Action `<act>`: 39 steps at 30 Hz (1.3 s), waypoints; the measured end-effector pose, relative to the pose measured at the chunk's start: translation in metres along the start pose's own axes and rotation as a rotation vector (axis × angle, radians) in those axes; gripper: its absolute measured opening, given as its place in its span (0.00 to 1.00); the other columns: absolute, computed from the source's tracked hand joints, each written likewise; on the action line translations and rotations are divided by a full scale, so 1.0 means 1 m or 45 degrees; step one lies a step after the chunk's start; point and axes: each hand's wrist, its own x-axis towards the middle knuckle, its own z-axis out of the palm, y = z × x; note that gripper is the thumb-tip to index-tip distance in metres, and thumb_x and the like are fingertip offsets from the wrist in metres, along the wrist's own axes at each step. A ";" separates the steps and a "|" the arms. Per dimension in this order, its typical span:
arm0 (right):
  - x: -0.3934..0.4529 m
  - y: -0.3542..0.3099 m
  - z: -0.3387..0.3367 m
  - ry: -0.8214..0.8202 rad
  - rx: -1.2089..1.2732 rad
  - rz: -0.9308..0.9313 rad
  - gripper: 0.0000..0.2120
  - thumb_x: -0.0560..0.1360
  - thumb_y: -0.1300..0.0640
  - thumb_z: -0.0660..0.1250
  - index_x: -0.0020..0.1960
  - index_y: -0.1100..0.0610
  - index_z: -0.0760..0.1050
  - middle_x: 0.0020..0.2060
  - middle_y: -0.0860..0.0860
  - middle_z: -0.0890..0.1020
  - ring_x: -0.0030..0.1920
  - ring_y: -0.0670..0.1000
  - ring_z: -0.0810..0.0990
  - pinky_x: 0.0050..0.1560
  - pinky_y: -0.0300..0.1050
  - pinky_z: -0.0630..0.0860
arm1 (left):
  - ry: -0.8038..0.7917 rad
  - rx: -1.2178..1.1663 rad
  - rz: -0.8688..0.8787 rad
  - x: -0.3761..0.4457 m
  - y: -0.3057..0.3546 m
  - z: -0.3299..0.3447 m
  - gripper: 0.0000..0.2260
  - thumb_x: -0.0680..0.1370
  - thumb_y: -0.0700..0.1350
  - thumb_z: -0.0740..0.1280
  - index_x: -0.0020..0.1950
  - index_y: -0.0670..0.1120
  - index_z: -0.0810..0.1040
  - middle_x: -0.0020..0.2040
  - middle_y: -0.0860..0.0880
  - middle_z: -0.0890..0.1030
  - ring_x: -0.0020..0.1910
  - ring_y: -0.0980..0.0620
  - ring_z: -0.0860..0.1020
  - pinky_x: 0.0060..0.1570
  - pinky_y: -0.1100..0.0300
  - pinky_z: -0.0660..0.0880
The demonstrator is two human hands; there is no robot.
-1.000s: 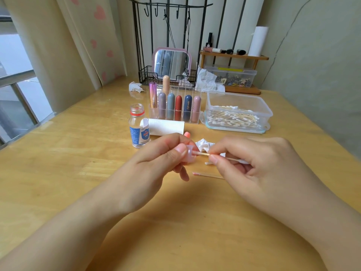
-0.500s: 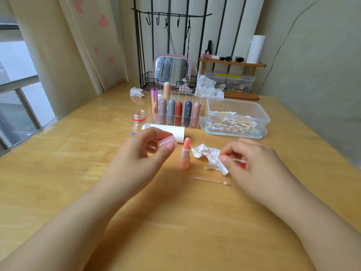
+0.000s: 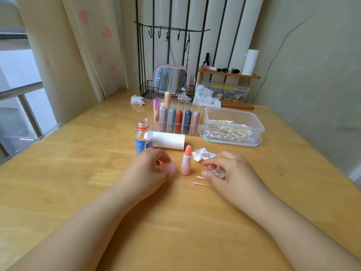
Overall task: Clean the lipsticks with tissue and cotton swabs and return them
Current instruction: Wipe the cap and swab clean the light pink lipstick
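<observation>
1. Head view, the risks: the uncapped pink lipstick with its coral bullet raised [image 3: 185,162] stands upright and alone on the bare wooden table [image 3: 78,173], between the two hands. It looks narrow-based, so in my judgement a brush from either hand could tip it and smear or dent the exposed bullet.
2. Head view, more risks: the small translucent pink cap [image 3: 169,168] is light and blurred in the left hand's grip; it could slip and roll. The open clear plastic bottle with a red neck and blue label [image 3: 142,138] sits just far of the left hand, and a knock could spill it.
3. Head view, the left hand [image 3: 150,171]: it is palm-down over the table, left of the lipstick, fingers curled narrowly around the cap.
4. Head view, the right hand [image 3: 226,171]: it rests right of the lipstick, fingers pinched on a crumpled white tissue [image 3: 203,154]. Two used pink-tipped cotton swabs [image 3: 201,184] lie on the table just near of its fingers; whether it touches them I cannot tell.
5. Head view, the return spot: the clear acrylic organiser holding coloured capped lipsticks [image 3: 176,122] stands far of the lipstick, behind a white paper roll [image 3: 168,139], beside the clear plastic box of cotton swabs [image 3: 232,126].
</observation>
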 end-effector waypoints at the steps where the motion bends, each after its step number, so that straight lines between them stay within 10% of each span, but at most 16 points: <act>1: 0.003 -0.004 -0.001 0.003 0.050 -0.002 0.14 0.73 0.50 0.70 0.58 0.47 0.78 0.41 0.40 0.71 0.51 0.44 0.69 0.57 0.40 0.64 | -0.014 0.003 0.000 0.000 0.000 0.000 0.05 0.74 0.48 0.71 0.47 0.52 0.77 0.43 0.57 0.75 0.40 0.62 0.74 0.38 0.74 0.68; 6: 0.022 -0.014 0.008 -0.179 -0.016 0.051 0.19 0.72 0.47 0.70 0.62 0.47 0.75 0.50 0.44 0.70 0.59 0.47 0.68 0.63 0.45 0.67 | -0.028 0.018 0.012 0.000 0.000 0.001 0.07 0.74 0.49 0.71 0.47 0.52 0.74 0.42 0.58 0.74 0.40 0.61 0.73 0.39 0.74 0.68; 14: 0.029 -0.023 0.019 -0.149 0.097 0.026 0.02 0.70 0.47 0.69 0.41 0.43 0.77 0.42 0.41 0.71 0.53 0.46 0.70 0.54 0.51 0.75 | 0.086 -0.167 0.053 0.001 0.003 -0.001 0.16 0.71 0.44 0.74 0.55 0.52 0.74 0.48 0.56 0.73 0.44 0.64 0.70 0.41 0.76 0.66; 20: 0.019 -0.042 -0.007 -0.154 0.176 -0.061 0.05 0.68 0.46 0.68 0.38 0.46 0.77 0.34 0.43 0.74 0.41 0.43 0.71 0.39 0.32 0.67 | 0.131 -0.491 0.160 -0.004 0.018 -0.010 0.07 0.68 0.53 0.74 0.45 0.59 0.81 0.40 0.59 0.74 0.39 0.62 0.71 0.40 0.71 0.66; 34: -0.008 -0.051 -0.009 -0.102 0.792 0.137 0.05 0.67 0.48 0.71 0.40 0.49 0.80 0.31 0.46 0.81 0.30 0.44 0.69 0.33 0.38 0.67 | -0.120 -0.911 0.224 -0.016 0.031 -0.012 0.13 0.69 0.55 0.69 0.47 0.49 0.83 0.48 0.45 0.81 0.50 0.37 0.77 0.56 0.41 0.73; 39: -0.010 -0.055 -0.011 -0.018 0.741 0.124 0.09 0.67 0.47 0.72 0.37 0.52 0.80 0.22 0.45 0.65 0.26 0.44 0.61 0.27 0.36 0.56 | -0.063 -1.121 0.089 -0.017 0.037 -0.010 0.09 0.66 0.48 0.74 0.44 0.47 0.84 0.44 0.42 0.83 0.43 0.43 0.77 0.47 0.56 0.75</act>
